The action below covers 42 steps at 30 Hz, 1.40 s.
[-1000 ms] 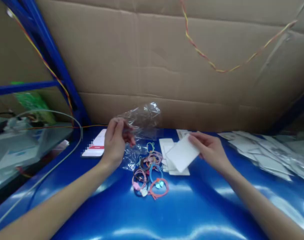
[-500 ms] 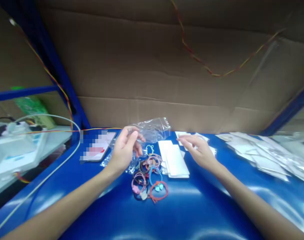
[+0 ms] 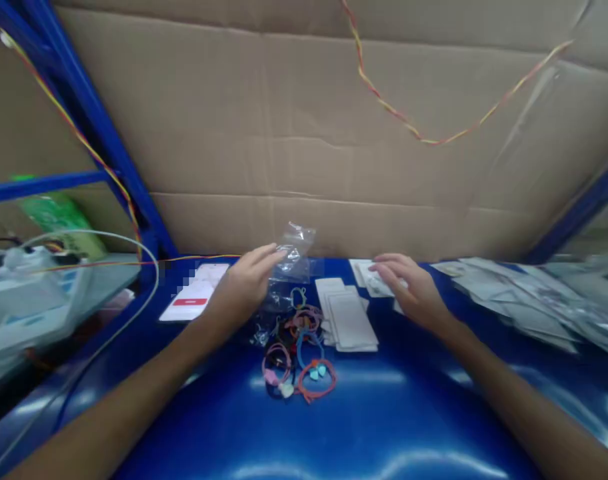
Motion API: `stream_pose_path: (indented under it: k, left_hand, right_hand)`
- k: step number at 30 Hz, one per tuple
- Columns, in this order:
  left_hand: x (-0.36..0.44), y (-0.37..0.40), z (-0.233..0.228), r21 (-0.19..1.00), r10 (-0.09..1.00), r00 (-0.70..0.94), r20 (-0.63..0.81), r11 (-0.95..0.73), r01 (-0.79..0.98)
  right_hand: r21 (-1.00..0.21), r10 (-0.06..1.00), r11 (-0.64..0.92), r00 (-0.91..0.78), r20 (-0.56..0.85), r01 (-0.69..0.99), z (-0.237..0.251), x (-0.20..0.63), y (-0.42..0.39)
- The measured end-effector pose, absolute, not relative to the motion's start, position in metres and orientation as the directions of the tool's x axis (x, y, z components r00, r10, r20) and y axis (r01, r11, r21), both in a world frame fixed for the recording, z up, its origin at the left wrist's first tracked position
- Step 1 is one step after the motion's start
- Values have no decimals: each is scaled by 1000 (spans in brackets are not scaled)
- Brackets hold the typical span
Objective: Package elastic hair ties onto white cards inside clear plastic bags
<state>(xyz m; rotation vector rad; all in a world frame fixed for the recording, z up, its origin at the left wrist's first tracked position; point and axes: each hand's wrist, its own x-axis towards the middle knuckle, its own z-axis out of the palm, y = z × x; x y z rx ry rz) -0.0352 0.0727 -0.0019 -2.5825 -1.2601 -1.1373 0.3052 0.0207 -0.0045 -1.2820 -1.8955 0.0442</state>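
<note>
The left hand [image 3: 244,288] is at the 11 o'clock side of the pile of hair ties [image 3: 297,353], palm down with fingers loosely extended; its fingertips touch the crumpled clear plastic bag [image 3: 291,257], which stands up from the blue table [image 3: 364,427] at 12 o'clock from the ties. Whether the fingers pinch the bag or only rest against it cannot be told. One second ago this hand held the bag raised in a closed pinch; the bag now sits lower and farther back. The right hand [image 3: 409,290] lies flat and open at 2 o'clock from the ties, fingers spread over loose white cards [image 3: 371,277] near the cardboard wall [image 3: 304,133]. One second ago it held a single white card tilted above the stack of white cards [image 3: 348,321]; that card is no longer in the hand, and the stack lies squared just beside the ties at 3 o'clock. Judgement: one card has been released, and both hands are free or nearly free. A phone [image 3: 194,300] lies at 9 o'clock from the left hand. Filled packets [image 3: 529,300] are spread at the far right.
</note>
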Motion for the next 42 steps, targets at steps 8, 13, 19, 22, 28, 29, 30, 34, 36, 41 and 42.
stream_pose_path:
  k: [8, 13, 19, 22, 28, 29, 30, 34, 36, 41, 42]
  left_hand:
    - [-29, 76, -13, 37, 700, 492, 518, -593, 804]
    - [-23, 61, -3, -25, 614, 540, 576, -647, 762]
    - [-18, 47, 2, 2, 511, 559, 652, -739, 674]
    - [-18, 43, 5, 2, 473, 542, 695, -754, 656]
    - [-16, 39, 5, 11, 442, 533, 722, -777, 629]
    - [-15, 38, 4, 24, 444, 529, 723, -782, 623]
    - [-14, 36, 4, 41, 447, 523, 725, -787, 615]
    - [-5, 26, -1, 254, 560, 453, 694, -779, 573]
    - [1, 19, -2, 492, 702, 381, 602, -702, 515]
    - [13, 7, 0, 904, 864, 420, 278, -383, 189]
    - [13, 6, 0, 924, 868, 439, 233, -338, 178]
  right_hand:
    - [-237, 874, 300, -167, 457, 924, -13, 339, 38]
    - [-166, 923, 305, -248, 295, 938, -23, 339, 39]
    - [-111, 943, 254, -221, 250, 961, -20, 340, 38]
    - [-125, 925, 257, -207, 317, 958, -16, 339, 39]
    - [-260, 810, 202, -12, 586, 944, -1, 332, 31]
    - [-295, 790, 200, 25, 612, 934, 2, 330, 28]
    - [-357, 781, 213, 61, 621, 910, 4, 327, 24]
    - [-810, 896, 336, 101, 432, 480, 9, 305, 9]
    - [-924, 947, 315, -13, 320, 215, 8, 289, 3]
    - [-987, 944, 156, -290, 160, -35, -3, 251, -14]
    - [-990, 941, 120, -312, 135, -69, -5, 246, -16]
